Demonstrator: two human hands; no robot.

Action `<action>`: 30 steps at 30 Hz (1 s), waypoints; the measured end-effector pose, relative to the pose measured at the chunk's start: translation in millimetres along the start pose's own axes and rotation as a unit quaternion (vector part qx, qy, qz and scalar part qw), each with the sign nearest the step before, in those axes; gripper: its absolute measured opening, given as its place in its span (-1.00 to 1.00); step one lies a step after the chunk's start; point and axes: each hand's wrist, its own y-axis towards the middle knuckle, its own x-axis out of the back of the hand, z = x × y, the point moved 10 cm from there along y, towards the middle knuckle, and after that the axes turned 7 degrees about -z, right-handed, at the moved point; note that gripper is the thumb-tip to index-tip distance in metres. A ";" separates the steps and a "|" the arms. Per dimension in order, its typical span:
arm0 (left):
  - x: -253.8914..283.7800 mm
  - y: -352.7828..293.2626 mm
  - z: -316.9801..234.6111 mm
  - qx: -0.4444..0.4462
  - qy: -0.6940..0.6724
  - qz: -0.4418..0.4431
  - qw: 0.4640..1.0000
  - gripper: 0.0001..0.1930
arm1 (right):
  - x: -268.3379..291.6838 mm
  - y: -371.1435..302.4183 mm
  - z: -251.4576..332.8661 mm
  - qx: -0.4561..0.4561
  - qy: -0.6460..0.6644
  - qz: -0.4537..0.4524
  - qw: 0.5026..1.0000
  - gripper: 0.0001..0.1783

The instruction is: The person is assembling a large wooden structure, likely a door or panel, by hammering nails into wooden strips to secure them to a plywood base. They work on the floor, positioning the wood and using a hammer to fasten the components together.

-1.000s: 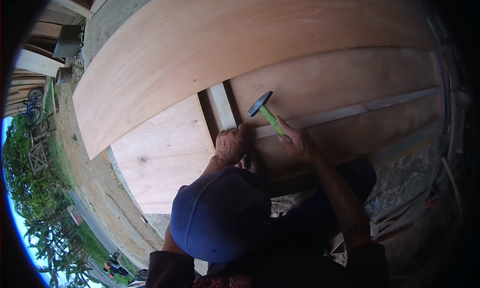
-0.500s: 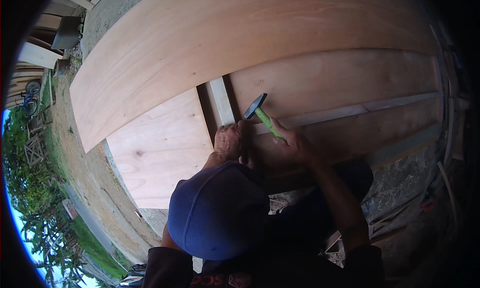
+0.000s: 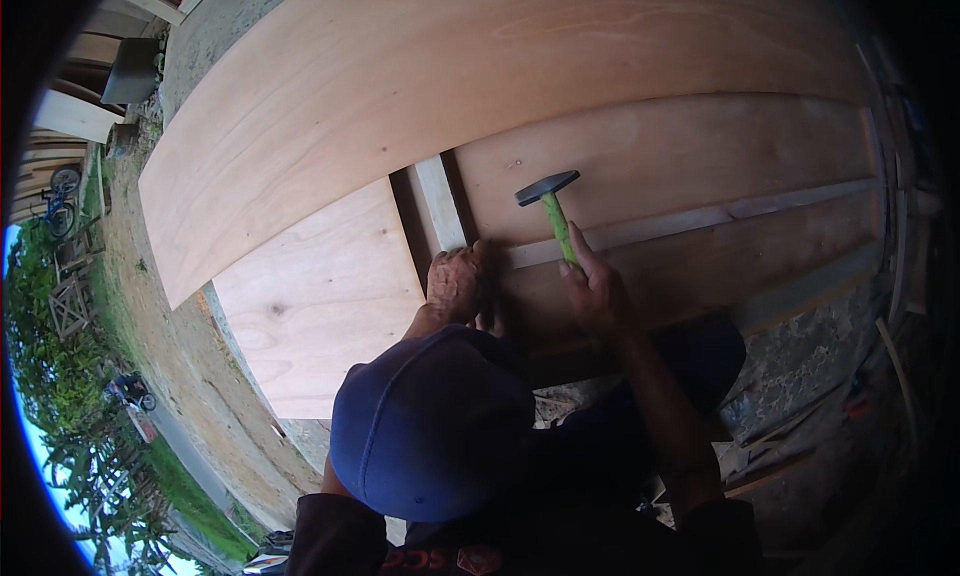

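Observation:
My right hand (image 3: 600, 291) is closed round the green handle of a hammer (image 3: 557, 216). The dark head of the hammer hangs over the plywood, up and to the right of my left hand (image 3: 456, 284). That left hand is closed, with its fingers curled down at the near end of a pale wooden batten (image 3: 440, 198). Whatever its fingertips pinch is hidden. The batten lies in a dark gap between a light plywood sheet (image 3: 320, 286) on the left and a framed plywood panel (image 3: 650, 151) on the right. A blue cap (image 3: 430, 426) hides much of my left forearm.
A large plywood sheet (image 3: 500, 56) lies across the far side, overlapping the others. A long wooden strip (image 3: 690, 218) runs along the framed panel. On the left are a dirt path (image 3: 180, 346), a bicycle (image 3: 62, 201) and a vehicle (image 3: 132, 389) on a road.
The hammer's head has moved up and to the right, its handle now more upright. My left hand stays where it was. A vehicle has come into view on the road at the left.

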 end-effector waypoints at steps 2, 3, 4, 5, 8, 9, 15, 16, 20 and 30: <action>-13.5 -1.8 14.9 0.029 0.008 0.030 0.999 -0.81 | -7.1 -7.0 -0.8 -0.059 -0.004 0.037 0.998 -0.34; -17.5 -1.0 15.3 0.015 0.007 0.029 0.999 -0.81 | -9.7 -10.8 -0.7 -0.049 -0.001 0.028 0.998 -0.34; -19.4 0.6 15.1 0.002 0.007 0.028 1.000 -0.80 | -15.8 -14.6 -4.8 -0.041 0.004 0.020 0.999 -0.33; -21.7 1.4 14.2 -0.012 0.008 0.028 1.000 -0.80 | -19.3 -16.4 -8.9 -0.031 0.009 0.011 0.999 -0.33; -6.1 3.7 -0.4 -0.031 -0.039 -0.018 0.999 -0.81 | -27.9 -15.6 -17.9 -0.029 -0.015 0.031 0.999 -0.33; -1.4 3.4 -2.7 -0.043 -0.028 -0.026 0.998 -0.82 | -28.9 -15.5 -17.3 -0.050 -0.013 0.041 0.998 -0.34; -2.4 1.6 -8.4 -0.065 -0.021 -0.026 0.997 -0.85 | -19.9 -18.1 -7.3 0.030 0.003 -0.053 0.998 -0.35; -4.7 1.7 -7.3 -0.064 -0.019 -0.023 0.997 -0.86 | -29.0 -19.1 -12.7 0.030 -0.015 -0.018 0.999 -0.35; 0.4 -5.8 -4.7 -0.092 -0.024 -0.054 0.994 -0.85 | -13.2 -14.2 3.2 -0.020 0.048 -0.025 0.998 -0.34; -1.7 -4.2 -7.7 -0.079 -0.010 -0.032 0.996 -0.78 | -11.3 -16.3 -8.9 -0.042 0.070 -0.071 0.994 -0.33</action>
